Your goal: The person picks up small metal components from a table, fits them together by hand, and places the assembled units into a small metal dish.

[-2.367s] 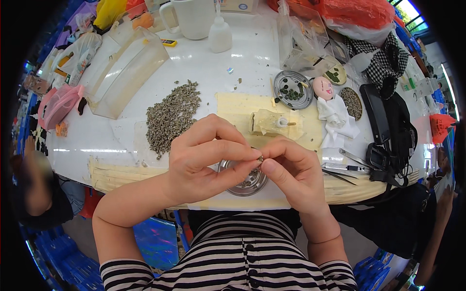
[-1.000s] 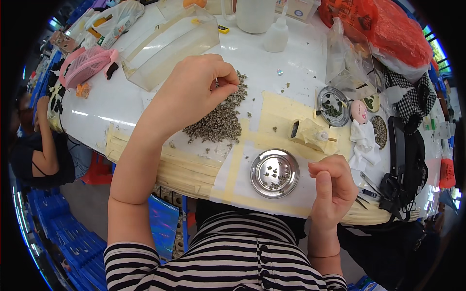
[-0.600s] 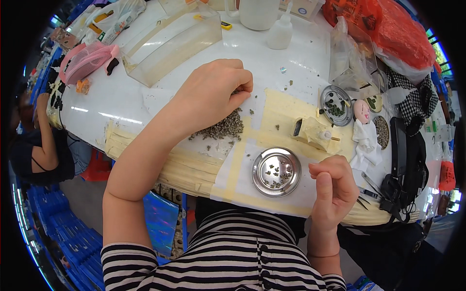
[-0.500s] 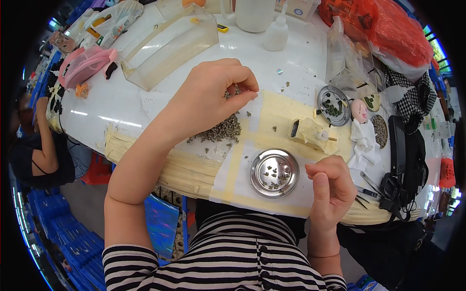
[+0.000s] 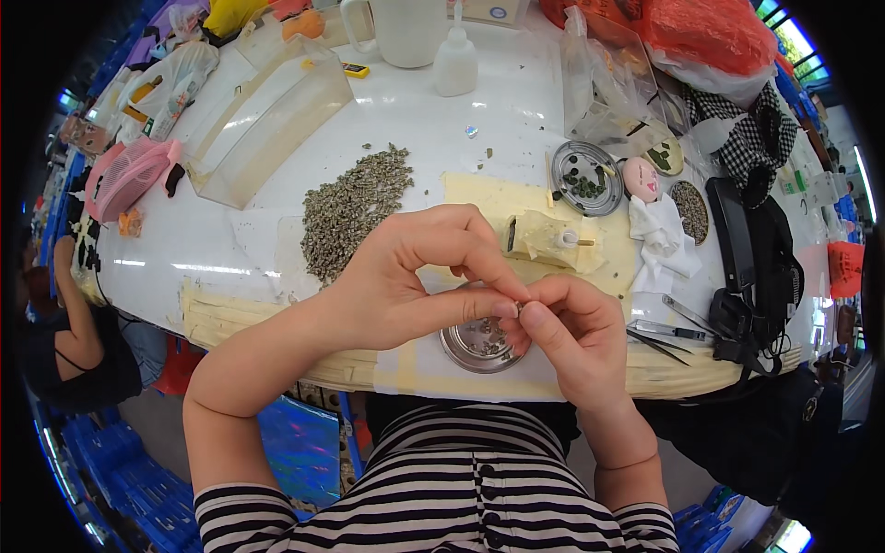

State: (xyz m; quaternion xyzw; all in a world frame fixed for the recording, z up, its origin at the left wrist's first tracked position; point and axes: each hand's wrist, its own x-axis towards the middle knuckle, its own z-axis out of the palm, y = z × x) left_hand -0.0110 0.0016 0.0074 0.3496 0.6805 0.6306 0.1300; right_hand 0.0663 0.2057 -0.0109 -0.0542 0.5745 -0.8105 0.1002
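My left hand [image 5: 415, 272] and my right hand [image 5: 583, 336] meet fingertip to fingertip above a shiny round metal dish [image 5: 481, 370]. Thumb and forefinger are pinched on each hand; whatever sits between them is too small to name. Small greyish pieces lie in the dish, which the hands partly cover. Beyond my left hand spreads a large pile of small grey-brown pieces [image 5: 355, 207] on the white table. Just past the fingers stands a block wrapped in yellowish tape [image 5: 546, 241], with a short pin sticking out of its right side.
To the right are a metal dish with dark green pieces [image 5: 588, 205], white tissue [image 5: 659, 238], tweezers [image 5: 668, 330] and a black bag [image 5: 747, 276]. A clear tray [image 5: 272, 120], white squeeze bottle [image 5: 455, 66] and white pitcher [image 5: 404, 32] stand farther back. Another person [image 5: 78, 332] sits at left.
My left hand has moved from over the pile toward the right and nearer me, joining my right hand above the dish. The pile is now uncovered. The whole view has shifted slightly.
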